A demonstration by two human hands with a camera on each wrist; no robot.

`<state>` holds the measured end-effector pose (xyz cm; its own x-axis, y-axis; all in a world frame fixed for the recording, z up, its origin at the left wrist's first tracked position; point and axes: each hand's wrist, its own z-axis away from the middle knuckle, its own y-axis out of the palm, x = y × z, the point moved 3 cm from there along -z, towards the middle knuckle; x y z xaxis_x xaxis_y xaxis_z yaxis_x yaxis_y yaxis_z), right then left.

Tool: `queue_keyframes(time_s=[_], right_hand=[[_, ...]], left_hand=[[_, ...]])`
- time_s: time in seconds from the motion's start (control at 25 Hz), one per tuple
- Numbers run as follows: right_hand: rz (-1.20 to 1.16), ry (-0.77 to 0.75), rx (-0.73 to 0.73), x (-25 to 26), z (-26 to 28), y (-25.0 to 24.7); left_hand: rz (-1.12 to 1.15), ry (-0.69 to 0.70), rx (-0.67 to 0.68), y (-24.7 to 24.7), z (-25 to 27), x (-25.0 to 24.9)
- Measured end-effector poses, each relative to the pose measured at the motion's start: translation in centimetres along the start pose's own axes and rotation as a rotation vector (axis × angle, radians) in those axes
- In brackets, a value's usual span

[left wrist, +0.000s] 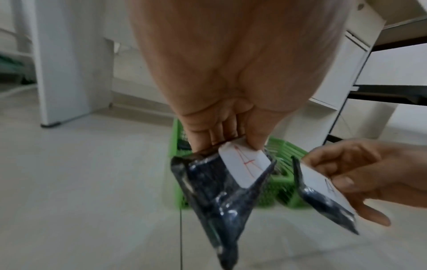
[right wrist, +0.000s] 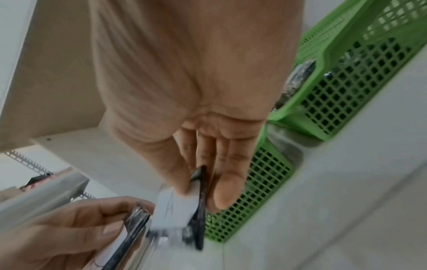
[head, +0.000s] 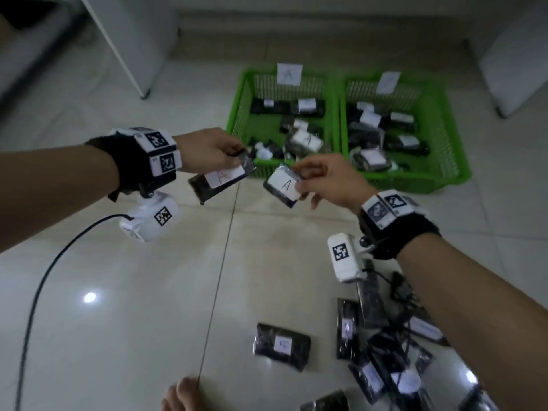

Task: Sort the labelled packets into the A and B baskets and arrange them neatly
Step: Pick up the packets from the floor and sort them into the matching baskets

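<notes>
loose packets [head: 281,345] litter pale glossy floor tiles [head: 133,292]; both hands [head: 207,151] pinch a-labelled packets [head: 221,179].

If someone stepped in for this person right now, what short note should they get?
Left hand pinches a packet marked A; right hand pinches another A packet. Both hang just before the A basket, the left of two green baskets; the right basket has an unreadable tag.
Done: several packets lie in each basket, loosely piled.
Left: drop both A packets in, sort the floor pile and the lone B packet, then tidy the baskets.
</notes>
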<state>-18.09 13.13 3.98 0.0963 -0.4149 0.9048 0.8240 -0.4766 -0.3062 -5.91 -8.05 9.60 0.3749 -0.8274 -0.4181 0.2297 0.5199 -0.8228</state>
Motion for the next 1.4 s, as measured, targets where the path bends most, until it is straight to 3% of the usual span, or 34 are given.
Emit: queue_keyframes(time_s=[0.12,0.28,0.36,0.52,0.64,0.72,0.92,1.08,1.24,1.4], right_hand=[[-0.01,-0.049,-0.239,2.2,-3.2,-1.7],[0.057,-0.122,-0.436,3.7,-5.5,-3.3],[0.137,-0.196,-0.467,4.4,-6.2,-3.1],[0.184,-0.251,-0.499,4.4,-7.7,-2.8],[0.196,-0.226,-0.533,3.6,-8.4,-2.9],[0.224,-0.199,-0.545,3.3,-8.6,-3.3],[0.334,-0.058,-0.579,0.9,-8.9,-5.5],[0.475,0.08,-0.515,-1.9,-9.2,-5.1],[0.635,0.059,-0.489,-2.6,-9.0,-3.9],[0.658,-0.017,-0.601,-2.3,-7.5,-2.6]], left_hand=[[0.036,-0.076,-0.073,-6.0,-1.0,-0.6],[0.047,-0.099,-0.247,-12.3,-2.6,-2.9],[0.246,-0.134,-0.309,-13.6,-3.6,-3.9],[0.792,-0.158,-0.243,-16.0,-5.1,-7.9],[0.969,-0.153,-0.32,-18.2,-6.8,-10.9],[1.021,-0.181,-0.282,-17.7,-8.3,-12.5],[0.803,-0.31,-0.18,-11.5,-13.7,-11.9],[0.535,-0.273,-0.181,-6.9,-17.5,-7.4],[0.227,-0.258,-0.225,-3.8,-19.5,-2.0],[0.041,-0.296,-0.221,-0.8,-19.8,1.9]])
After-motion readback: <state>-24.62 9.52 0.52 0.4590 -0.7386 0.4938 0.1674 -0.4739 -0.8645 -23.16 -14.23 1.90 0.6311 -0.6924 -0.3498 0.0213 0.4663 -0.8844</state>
